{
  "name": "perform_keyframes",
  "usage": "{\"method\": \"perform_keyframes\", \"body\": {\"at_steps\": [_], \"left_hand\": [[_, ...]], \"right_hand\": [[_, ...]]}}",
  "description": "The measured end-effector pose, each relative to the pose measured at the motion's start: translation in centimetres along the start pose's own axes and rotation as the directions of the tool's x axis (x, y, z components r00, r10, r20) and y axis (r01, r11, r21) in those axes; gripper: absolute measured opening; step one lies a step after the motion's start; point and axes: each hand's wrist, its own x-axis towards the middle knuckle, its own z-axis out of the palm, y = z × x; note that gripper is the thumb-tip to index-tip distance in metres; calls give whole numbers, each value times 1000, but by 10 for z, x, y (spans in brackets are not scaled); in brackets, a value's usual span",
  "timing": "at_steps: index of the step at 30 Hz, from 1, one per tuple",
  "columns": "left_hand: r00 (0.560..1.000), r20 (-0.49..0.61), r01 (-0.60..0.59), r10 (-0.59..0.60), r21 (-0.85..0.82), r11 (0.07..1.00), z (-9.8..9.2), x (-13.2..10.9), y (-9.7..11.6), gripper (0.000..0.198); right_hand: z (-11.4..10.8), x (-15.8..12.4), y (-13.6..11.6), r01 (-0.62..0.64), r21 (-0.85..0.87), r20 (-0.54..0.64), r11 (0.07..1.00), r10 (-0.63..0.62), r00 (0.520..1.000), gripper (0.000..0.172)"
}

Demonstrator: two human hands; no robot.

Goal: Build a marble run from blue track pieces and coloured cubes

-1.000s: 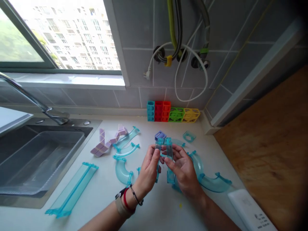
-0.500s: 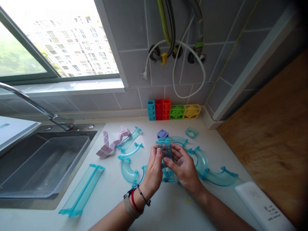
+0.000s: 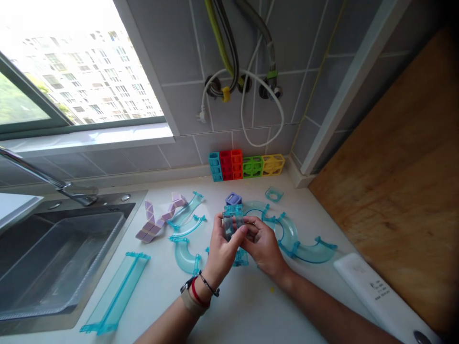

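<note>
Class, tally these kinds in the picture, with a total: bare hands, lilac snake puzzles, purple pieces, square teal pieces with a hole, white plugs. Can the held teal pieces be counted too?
Hands: 2 (left hand, right hand)
Lilac snake puzzle: 1
Purple piece: 1
Square teal piece: 1
White plug: 1
Total: 6
Held teal pieces: uncounted, partly hidden by fingers.

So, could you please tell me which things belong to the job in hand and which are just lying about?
In the job: teal pieces held by the left hand and right hand; probably the curved teal tracks.
Lying about, it seems: pink jointed chain, coloured blocks.
</note>
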Motion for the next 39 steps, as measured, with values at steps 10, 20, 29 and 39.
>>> {"method": "perform_keyframes", "body": {"at_steps": [10,20,29,39], "left_hand": [[928,137,-360,346,95,928,12,-37,-11,52],[539,719,-836,440,391,386,13,-32,-31,58],[539,693,-840,478,402,364,12,-29,-37,66],[569,675,-817,470,400,415,10,-29,-34,67]], "right_hand": [[-28,17,-31,131,-52,-36,990,-133,990,54],[-20,104,-41,193,-898,160,394,-116,980,44],[-5,156,-38,17,-889,61,457,81,995,21],[-47,142,-57,5,-778,55,628,61,997,38]]}}
